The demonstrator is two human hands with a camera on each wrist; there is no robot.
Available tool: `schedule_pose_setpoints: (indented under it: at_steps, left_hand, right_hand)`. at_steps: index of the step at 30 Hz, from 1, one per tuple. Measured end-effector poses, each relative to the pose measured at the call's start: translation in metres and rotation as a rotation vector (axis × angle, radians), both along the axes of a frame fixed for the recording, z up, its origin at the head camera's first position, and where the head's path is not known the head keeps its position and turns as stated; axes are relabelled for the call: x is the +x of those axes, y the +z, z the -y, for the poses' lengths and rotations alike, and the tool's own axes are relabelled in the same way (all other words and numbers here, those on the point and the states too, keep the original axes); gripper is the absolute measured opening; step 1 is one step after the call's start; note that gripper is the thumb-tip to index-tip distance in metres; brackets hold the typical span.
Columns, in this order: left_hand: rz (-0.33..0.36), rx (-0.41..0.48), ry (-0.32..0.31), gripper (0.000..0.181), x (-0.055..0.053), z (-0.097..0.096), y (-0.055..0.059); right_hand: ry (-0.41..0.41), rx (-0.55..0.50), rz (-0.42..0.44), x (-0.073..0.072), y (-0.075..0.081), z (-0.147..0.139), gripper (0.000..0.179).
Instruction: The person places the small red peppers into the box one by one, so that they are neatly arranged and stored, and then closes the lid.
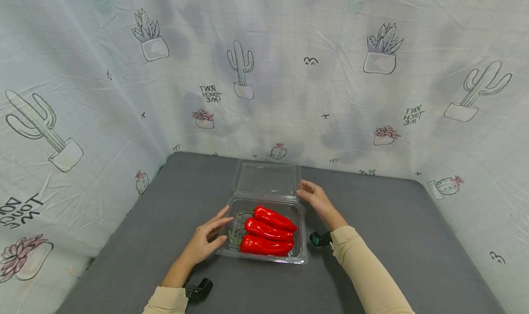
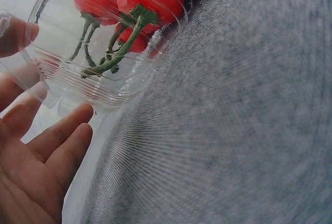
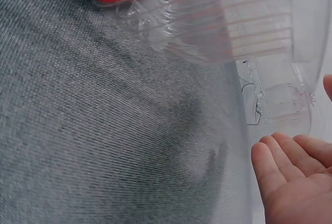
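A clear plastic clamshell box [image 1: 305,240] lies on the table with its lid [image 1: 267,178] folded back toward the wall. Inside its base are three long red peppers [image 1: 268,230], side by side, their green stems [image 2: 116,58] pointing left. My left hand [image 1: 202,240] is at the box's left side, fingers spread and loosely straight, fingertips right at the rim. The left wrist view shows the fingers [image 2: 72,141] close beside the ribbed wall. At the right edge of the raised lid, near the hinge, is my right hand [image 1: 316,197], its fingers relaxed and nearly straight.
The table [image 1: 396,240] has a grey cloth surface. A pale curtain [image 1: 289,84] printed with potted cacti hangs behind it and along both sides. Black devices are strapped at the left wrist [image 1: 199,289] and right wrist [image 1: 320,238].
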State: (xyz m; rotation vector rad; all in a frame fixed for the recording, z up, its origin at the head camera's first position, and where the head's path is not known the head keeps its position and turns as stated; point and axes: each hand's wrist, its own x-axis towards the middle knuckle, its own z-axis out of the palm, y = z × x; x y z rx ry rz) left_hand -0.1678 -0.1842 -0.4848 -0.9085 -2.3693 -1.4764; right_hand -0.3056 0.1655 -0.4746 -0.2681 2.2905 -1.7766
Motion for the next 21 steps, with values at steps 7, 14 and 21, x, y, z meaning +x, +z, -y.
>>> schedule_pose_setpoints:
  at_steps: [7, 14, 21]
  left_hand:
    - [-0.057, -0.005, 0.01, 0.042, 0.0, -0.001, 0.002]
    - [-0.055, -0.011, 0.018, 0.045, -0.008, 0.003, -0.018]
    - [-0.014, 0.011, 0.003, 0.047, -0.015, 0.008, -0.034]
  right_hand:
    - [-0.006, 0.005, -0.039, 0.001, 0.006, -0.002, 0.059]
    - [0.003, -0.031, -0.044, 0.003, 0.011, -0.002, 0.062]
    - [0.042, -0.035, -0.098, 0.01, 0.016, -0.005, 0.062]
